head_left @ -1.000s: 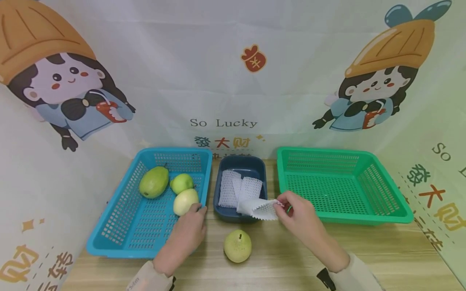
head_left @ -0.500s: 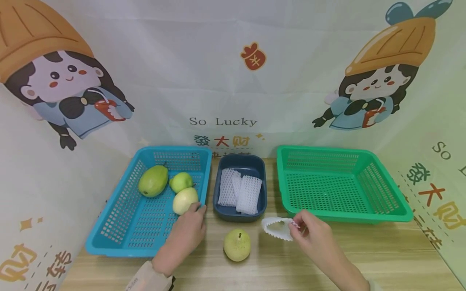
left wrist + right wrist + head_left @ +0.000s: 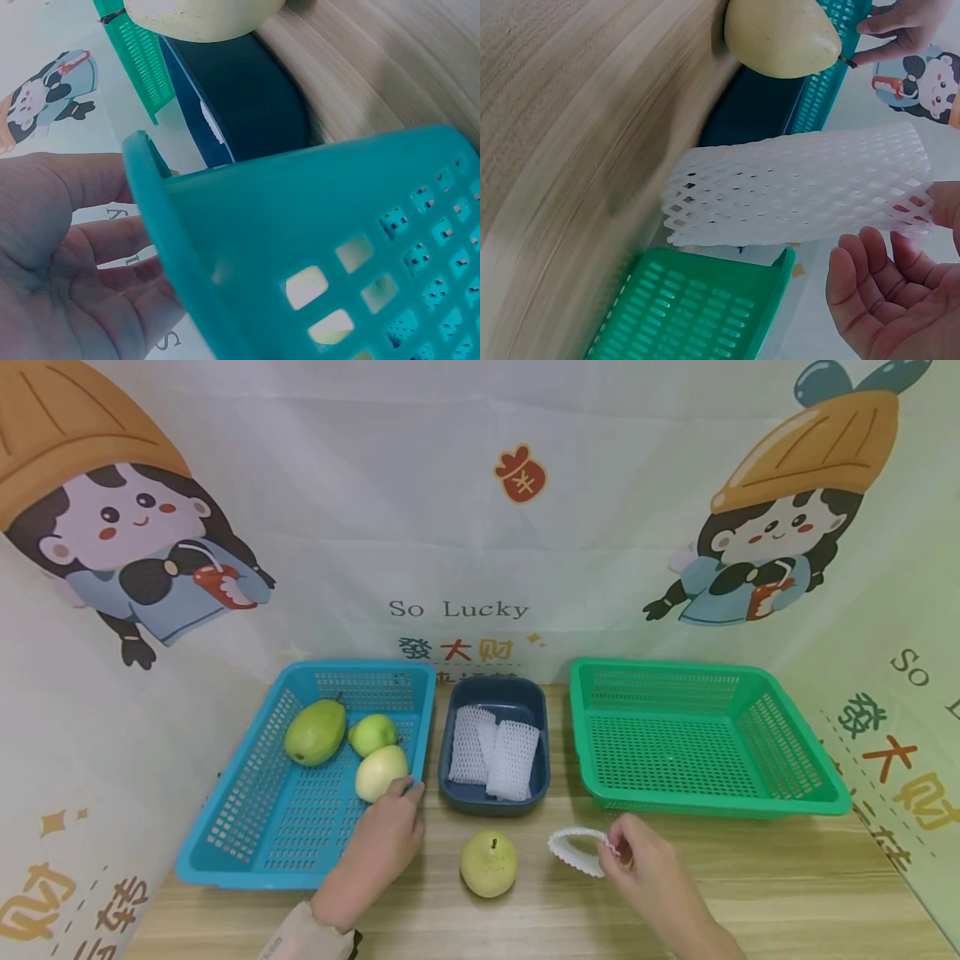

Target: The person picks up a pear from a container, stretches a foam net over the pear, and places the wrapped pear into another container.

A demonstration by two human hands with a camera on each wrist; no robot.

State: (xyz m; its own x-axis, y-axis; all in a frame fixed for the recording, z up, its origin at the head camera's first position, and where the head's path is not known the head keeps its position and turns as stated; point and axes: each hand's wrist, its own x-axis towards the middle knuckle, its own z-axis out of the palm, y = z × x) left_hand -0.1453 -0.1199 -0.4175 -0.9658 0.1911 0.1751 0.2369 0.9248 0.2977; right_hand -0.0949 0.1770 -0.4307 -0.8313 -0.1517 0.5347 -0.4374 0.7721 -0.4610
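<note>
My right hand (image 3: 652, 877) pinches the edge of a white foam net sleeve (image 3: 573, 852) between thumb and fingertips. In the right wrist view the sleeve (image 3: 795, 184) stretches out as a tube with its zigzag mouth open, the other fingers loosely bent below. A yellow-green pear (image 3: 488, 864) with a short stem stands on the table, left of the sleeve. My left hand (image 3: 378, 839) rests its fingertips on the near right rim of the blue basket (image 3: 225, 868), close by a pale yellow-green fruit (image 3: 381, 773); in the left wrist view its fingers (image 3: 112, 240) look relaxed.
In the blue basket also lie a green papaya-like fruit (image 3: 315, 732) and a green apple (image 3: 373, 736). A dark blue bin (image 3: 493, 809) in the middle holds several foam sleeves (image 3: 513, 760). At right stands a green basket (image 3: 712, 802). A printed cloth (image 3: 450, 510) hangs behind.
My right hand has drawn the foam sleeve out of the dark blue bin and toward me, to the right of the pear. The left hand stays at the basket rim.
</note>
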